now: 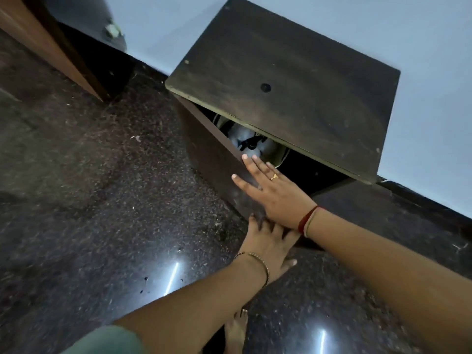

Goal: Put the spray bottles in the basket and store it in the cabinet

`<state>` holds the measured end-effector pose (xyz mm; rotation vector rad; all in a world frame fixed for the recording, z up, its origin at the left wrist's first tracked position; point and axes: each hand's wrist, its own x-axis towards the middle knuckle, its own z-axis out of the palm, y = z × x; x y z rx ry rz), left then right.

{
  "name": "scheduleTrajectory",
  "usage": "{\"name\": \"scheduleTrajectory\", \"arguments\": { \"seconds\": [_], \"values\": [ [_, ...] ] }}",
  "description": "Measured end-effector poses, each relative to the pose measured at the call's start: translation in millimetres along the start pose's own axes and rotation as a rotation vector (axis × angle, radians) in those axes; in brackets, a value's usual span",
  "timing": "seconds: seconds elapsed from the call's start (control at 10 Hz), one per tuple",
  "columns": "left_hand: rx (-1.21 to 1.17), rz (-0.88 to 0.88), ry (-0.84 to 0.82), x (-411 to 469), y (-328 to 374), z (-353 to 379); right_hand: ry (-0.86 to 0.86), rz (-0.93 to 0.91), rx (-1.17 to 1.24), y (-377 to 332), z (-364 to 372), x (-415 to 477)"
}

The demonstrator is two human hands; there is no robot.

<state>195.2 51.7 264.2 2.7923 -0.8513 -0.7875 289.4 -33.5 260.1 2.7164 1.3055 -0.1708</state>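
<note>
A small dark wooden cabinet [293, 80] stands on the floor against the pale wall. Its door [214, 159] is partly ajar. Through the gap I see the round basket [277, 152] inside, with white spray bottles [242, 139] with black nozzles in it. My right hand [270, 190] lies flat with spread fingers on the door's outer face, near its free edge. My left hand [265, 244] rests lower down on the same door, fingers spread, just below the right hand. Neither hand holds anything.
The floor [102, 200] is dark polished stone with light reflections. A brown wooden door or panel [46, 42] stands at the upper left. My bare foot [236, 330] is at the bottom centre, close to the cabinet's front.
</note>
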Motion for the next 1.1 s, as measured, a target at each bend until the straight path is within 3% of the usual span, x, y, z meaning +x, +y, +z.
{"name": "scheduleTrajectory", "arguments": {
  "seconds": [0.3,0.6,0.7,0.9,1.0,1.1],
  "values": [
    [0.311,0.059,0.083,36.6,-48.7,-9.8,-0.028,-0.106,-0.449,59.5,3.5,6.0],
    [0.514,-0.213,0.114,49.6,-97.4,-16.0,-0.157,0.008,-0.97,54.8,27.8,12.2],
    [0.5,-0.313,0.128,55.1,-105.8,-18.5,-0.202,0.056,-0.961,49.1,27.6,14.8],
    [0.423,-0.332,0.185,43.7,-109.1,-24.5,-0.219,0.228,-0.744,17.9,16.4,19.1],
    [0.365,-0.236,0.364,26.5,-114.5,-33.7,-0.02,0.302,-0.462,7.8,4.0,19.3],
    [0.248,-0.254,0.641,11.8,-120.8,-56.2,0.243,0.439,-0.294,0.1,-19.0,16.1]
  ]
}}
